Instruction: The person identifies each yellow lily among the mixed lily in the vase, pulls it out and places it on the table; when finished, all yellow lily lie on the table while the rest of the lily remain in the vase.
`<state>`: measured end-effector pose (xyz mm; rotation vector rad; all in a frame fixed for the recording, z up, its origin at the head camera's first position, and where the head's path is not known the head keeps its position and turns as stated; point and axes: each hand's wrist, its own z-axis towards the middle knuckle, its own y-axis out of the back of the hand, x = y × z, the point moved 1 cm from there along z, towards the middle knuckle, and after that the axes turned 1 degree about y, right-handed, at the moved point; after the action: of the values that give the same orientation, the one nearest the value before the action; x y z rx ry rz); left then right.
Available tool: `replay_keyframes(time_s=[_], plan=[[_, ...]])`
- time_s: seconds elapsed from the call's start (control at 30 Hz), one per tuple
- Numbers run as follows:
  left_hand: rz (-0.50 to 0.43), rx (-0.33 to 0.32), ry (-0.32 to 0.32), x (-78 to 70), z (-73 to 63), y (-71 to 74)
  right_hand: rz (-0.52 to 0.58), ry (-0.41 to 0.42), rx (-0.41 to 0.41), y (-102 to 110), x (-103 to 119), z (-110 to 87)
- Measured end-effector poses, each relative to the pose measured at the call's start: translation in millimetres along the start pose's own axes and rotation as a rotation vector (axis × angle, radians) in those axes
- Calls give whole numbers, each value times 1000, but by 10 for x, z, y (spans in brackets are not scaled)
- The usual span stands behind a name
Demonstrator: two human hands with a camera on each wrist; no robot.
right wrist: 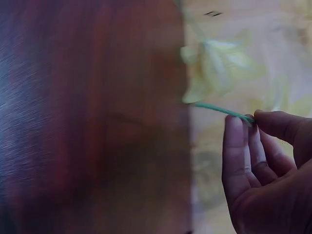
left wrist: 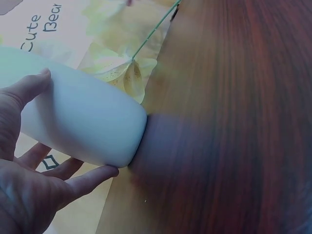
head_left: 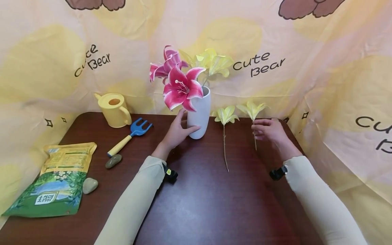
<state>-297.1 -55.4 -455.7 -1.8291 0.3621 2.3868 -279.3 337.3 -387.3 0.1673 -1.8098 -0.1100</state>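
A white vase point(head_left: 199, 117) stands at the back of the table, holding pink lilies point(head_left: 183, 86) and yellow lilies point(head_left: 215, 63). My left hand point(head_left: 177, 131) grips its lower left side, thumb across the front; the left wrist view shows the fingers curved along the vase wall point(left wrist: 97, 117). Between thumb and fingers, my right hand point(head_left: 269, 131) pinches the stem of a yellow lily point(head_left: 252, 109), bloom upward. The right wrist view shows that green stem point(right wrist: 222, 109) at the fingertips. Another yellow lily point(head_left: 226, 115) lies between vase and right hand, its stem pointing toward me.
On the left are a yellow watering can point(head_left: 113, 110), a blue hand fork point(head_left: 130, 136) with a yellow handle, two stones point(head_left: 113, 161) and a green-and-yellow bag point(head_left: 58, 183). A printed cloth point(head_left: 196, 20) hangs right behind the dark wooden table point(head_left: 196, 204) and along both sides.
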Motion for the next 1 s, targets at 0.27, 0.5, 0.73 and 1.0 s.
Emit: replay_keyframes(time_s=[0.27,0.5,0.73,1.0], plan=[[7,-9,-1,10,-3,10,-82,-71,28,-62,-278,128],[3,-6,-6,8,1,-18,-53,-104,54,-141,-381,173],[3,-8,-16,22,6,-11,-44,-108,81,-257,-392,167],[9,-3,-9,-4,-10,4,-89,-110,48,-264,-499,245]])
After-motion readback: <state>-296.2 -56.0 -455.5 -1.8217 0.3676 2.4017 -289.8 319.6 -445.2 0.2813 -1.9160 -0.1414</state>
